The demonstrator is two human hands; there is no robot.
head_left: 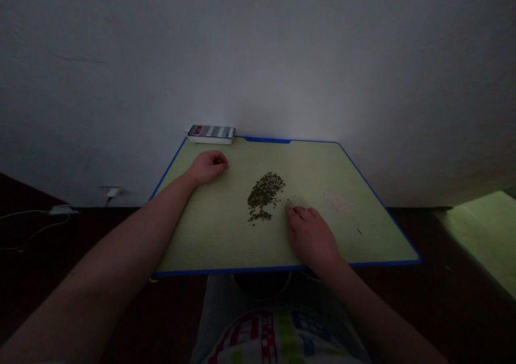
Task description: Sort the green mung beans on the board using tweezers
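A pile of small dark greenish-brown grains (264,192), with some paler ones among them, lies mid-table. To its right is a thin spread of pale grains (338,201). My left hand (208,166) rests on the far left of the table, fingers curled in toward the thumb; what the curl holds, if anything, is hidden. Just right of the dark pile, my right hand (312,236) is palm down with its fingers bent together and their tips at the tabletop. A few tiny grains show by its fingertips. Whatever is beneath those fingers cannot be made out.
The light tabletop (213,235) has a blue edge and stands against a grey wall (258,57). A phone (212,131) lies on a white box (209,140) at the back left corner. One thin dark sliver (359,231) lies at right. White cables (60,209) run at far left.
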